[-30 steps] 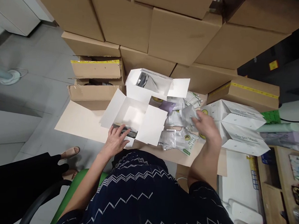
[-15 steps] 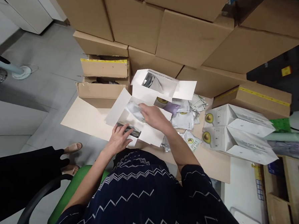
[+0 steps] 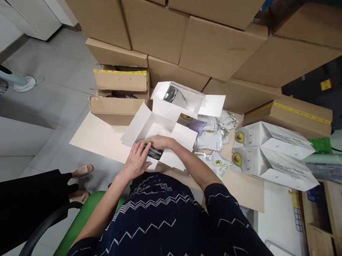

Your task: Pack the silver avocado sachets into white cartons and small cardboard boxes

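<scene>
An open white carton (image 3: 162,128) with its flaps spread stands in front of me. Dark and silvery pouches (image 3: 154,152) sit in its near part. My left hand (image 3: 135,158) lies over the near left edge, its fingers stretched out and touching the pouches. Inside the carton, my right hand (image 3: 159,142) is curled close to the left fingertips. Its own fingertips are hidden, and I cannot make out what they hold. Behind stands a second open white carton (image 3: 194,99), with a dark and grey pouch (image 3: 174,94) inside.
White printed pouches (image 3: 209,139) lie in a loose pile to the right. Beyond them stand two white avocado-printed cartons (image 3: 250,138). An open brown box (image 3: 117,112) is at the left, and stacked brown boxes (image 3: 209,46) wall the back. Someone in sandals (image 3: 82,170) stands at the left.
My right hand has moved down and towards me into the carton. The white pouch it held is now out of sight. My left hand has stayed at the near edge.
</scene>
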`<state>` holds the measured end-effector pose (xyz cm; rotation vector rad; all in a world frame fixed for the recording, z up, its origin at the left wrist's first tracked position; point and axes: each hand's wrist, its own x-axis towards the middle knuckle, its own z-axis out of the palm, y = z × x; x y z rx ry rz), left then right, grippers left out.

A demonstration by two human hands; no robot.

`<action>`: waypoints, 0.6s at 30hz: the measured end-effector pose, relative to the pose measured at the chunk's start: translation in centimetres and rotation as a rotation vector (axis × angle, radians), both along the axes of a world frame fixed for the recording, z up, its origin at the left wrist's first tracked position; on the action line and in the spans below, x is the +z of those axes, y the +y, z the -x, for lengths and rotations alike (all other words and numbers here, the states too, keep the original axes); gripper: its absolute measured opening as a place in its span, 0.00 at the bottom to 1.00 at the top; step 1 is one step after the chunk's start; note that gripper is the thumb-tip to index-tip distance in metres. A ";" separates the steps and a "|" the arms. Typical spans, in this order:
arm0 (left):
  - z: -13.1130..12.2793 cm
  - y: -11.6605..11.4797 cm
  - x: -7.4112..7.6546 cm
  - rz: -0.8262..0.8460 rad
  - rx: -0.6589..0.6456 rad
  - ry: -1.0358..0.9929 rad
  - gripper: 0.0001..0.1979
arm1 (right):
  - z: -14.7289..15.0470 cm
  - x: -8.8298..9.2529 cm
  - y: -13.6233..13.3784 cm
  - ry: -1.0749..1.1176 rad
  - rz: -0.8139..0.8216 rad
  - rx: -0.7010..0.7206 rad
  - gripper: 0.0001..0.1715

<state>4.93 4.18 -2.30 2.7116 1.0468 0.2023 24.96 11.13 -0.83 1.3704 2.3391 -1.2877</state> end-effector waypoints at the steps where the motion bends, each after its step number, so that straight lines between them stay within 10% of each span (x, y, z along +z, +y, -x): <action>1: -0.1 0.0 0.0 0.010 -0.005 0.013 0.43 | 0.0 0.2 -0.1 0.010 -0.001 0.010 0.13; 7: -0.3 0.5 0.2 0.036 -0.028 0.074 0.36 | -3.9 4.8 -0.7 0.226 0.079 0.035 0.12; 11: -0.2 0.6 0.3 0.040 -0.032 0.057 0.32 | -10.0 8.6 0.8 0.497 -0.033 -0.408 0.18; 14: -0.2 0.5 0.2 0.047 -0.035 0.025 0.30 | -13.3 8.3 4.4 0.257 -0.365 -0.839 0.16; 18: -0.1 0.5 0.1 0.052 -0.022 -0.010 0.30 | -14.4 5.2 10.3 -0.238 -0.365 -0.903 0.08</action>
